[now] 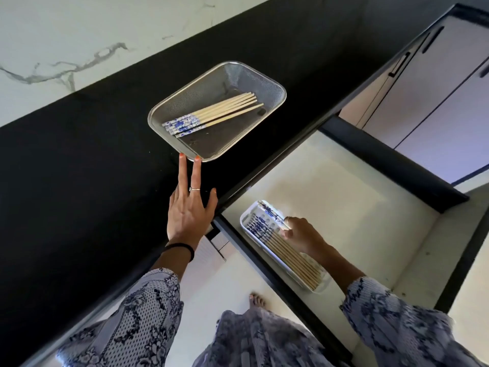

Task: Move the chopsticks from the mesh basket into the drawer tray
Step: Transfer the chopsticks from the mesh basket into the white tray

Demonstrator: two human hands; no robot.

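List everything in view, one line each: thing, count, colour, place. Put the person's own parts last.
Mesh basket: one, silver, on the black countertop.
Chopsticks in basket: a handful, exact count unclear, pale wood with blue-and-white ends, lying flat.
Countertop: one, black, below a white marbled wall.
Drawer: one, open, pale inside with dark rim.
Drawer tray: one, white, in the drawer's near left part.
Chopsticks in tray: a bundle, same pattern, lying lengthwise.
Cabinet doors: pale, dark handles, far right.
Left hand: two fingers at the basket's near rim.
Right hand: over the tray, on chopsticks.
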